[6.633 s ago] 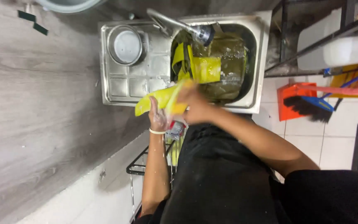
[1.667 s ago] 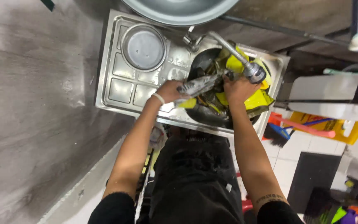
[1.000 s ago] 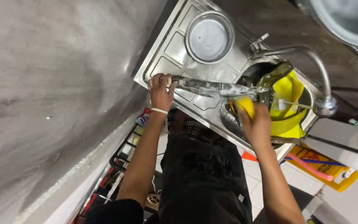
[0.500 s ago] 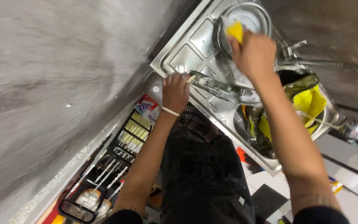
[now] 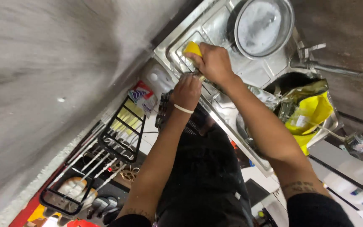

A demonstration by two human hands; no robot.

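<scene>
Head view: grey wood-grain counter (image 5: 43, 63) across the left and top, camera tilted so everything runs diagonally; steel sink unit (image 5: 253, 73) set into its right part, ribbed drainboard toward the counter, basin toward the lower right; round steel bowl (image 5: 264, 26) with soapy film standing at the drainboard's far corner; curved tap (image 5: 337, 71) arching over the basin from the back edge; yellow plastic bags (image 5: 307, 111) and crumpled clear wrap filling the basin.

Right hand (image 5: 214, 63) reaching across to the drainboard's counter-side edge, fingers curled tight round a yellow sponge (image 5: 193, 48), sponge pressed to the steel just beside the bowl; left hand (image 5: 186, 90) directly below, touching the right one, closed on something thin and shiny at the sink's front edge, too hidden by both hands to tell what; white band (image 5: 183, 109) on the left wrist.

Below the counter's front edge: black wire rack (image 5: 118, 134) hanging at the left with cutlery and packets, a second rack (image 5: 70, 189) lower left; black clothing filling the bottom middle.
</scene>
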